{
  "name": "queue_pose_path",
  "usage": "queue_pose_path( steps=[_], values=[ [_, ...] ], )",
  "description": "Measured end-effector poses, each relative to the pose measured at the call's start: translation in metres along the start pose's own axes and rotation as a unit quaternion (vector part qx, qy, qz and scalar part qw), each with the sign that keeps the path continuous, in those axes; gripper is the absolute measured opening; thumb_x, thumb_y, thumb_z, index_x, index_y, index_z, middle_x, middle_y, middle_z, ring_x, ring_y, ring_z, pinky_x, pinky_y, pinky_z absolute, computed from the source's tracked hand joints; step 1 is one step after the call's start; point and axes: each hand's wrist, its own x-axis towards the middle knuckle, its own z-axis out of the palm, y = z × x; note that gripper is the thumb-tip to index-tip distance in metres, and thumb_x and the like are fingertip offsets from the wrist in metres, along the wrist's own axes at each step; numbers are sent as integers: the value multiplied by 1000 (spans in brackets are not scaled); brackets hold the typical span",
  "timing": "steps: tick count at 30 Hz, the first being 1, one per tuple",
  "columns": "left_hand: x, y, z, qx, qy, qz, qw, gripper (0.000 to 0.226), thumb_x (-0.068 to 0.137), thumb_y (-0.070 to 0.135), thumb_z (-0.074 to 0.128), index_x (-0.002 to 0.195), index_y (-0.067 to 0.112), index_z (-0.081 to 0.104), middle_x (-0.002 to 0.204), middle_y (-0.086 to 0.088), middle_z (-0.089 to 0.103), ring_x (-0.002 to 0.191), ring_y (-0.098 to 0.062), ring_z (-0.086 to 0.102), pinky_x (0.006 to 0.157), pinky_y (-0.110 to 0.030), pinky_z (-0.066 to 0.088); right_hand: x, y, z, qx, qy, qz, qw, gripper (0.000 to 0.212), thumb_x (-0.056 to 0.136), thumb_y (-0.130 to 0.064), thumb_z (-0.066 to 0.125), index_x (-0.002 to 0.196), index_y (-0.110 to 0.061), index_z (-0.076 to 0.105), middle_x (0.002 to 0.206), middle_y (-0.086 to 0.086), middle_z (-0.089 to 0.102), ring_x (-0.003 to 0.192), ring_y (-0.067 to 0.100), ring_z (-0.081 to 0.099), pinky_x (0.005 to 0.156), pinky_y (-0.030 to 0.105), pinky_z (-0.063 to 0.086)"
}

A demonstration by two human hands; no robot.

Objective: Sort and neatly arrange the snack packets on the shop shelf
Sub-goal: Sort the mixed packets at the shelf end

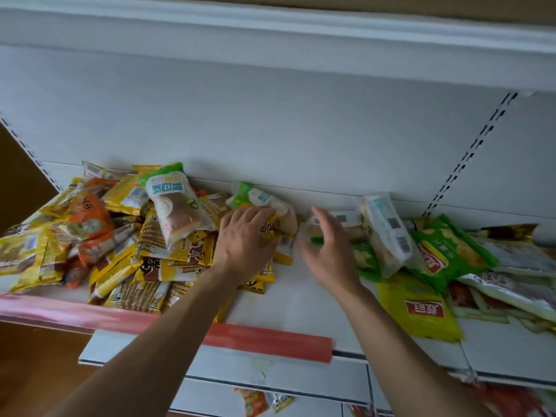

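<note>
Where glossy, crinkled packets (168, 267) heap, the left hand (243, 240) rests, seemingly flat.

A: The shelf (294, 299) looks like smooth painted metal, matt white.
B: The packets (168, 266) are glossy, crinkled plastic film; the clear packet (173, 206) is see-through.
A: The red strip (270, 338) seems smooth plastic.

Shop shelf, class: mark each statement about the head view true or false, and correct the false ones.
1. The left hand rests on yellow packets. True.
2. The right hand grips a packet. False: it is open and holds nothing.
3. The orange packets lie at the shelf's right end. False: they lie in the left pile.
4. A red strip runs along the shelf's front edge. True.
</note>
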Motion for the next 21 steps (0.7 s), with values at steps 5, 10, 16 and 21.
queue_pose_path(
  steps=[5,10,16,21],
  values=[
    [-6,-11,-11,-28,42,-26,998,57,79,37,75,131,22,58,124,-5,63,118,-31,53,101,-44,33,25,-17,41,-33,-81,12,996,63,86,-7,63,145,-8,41,150,13,40,138,28,38,113,28,28],
    [-10,-17,-10,-32,-6,-20,999,58,82,41,70,136,30,52,125,0,60,119,-25,50,99,-36,27,53,-5,58,-251,-72,30,965,68,88,-23,60,149,-21,31,148,6,40,127,33,41,98,43,39],
    [-13,-19,-14,-92,10,-14,996,53,78,40,59,129,24,58,117,-1,63,113,-28,53,100,-41,31,61,-12,46,-194,2,44,980,35,88,-29,64,122,-25,63,114,3,68,106,31,58,84,36,45],
    [2,0,-21,-155,49,36,986,51,78,36,64,127,20,62,111,0,64,107,-26,55,96,-41,34,41,-38,-2,-27,199,57,978,42,85,-35,72,121,-16,65,109,5,70,98,20,61,80,31,46]
  ],
)
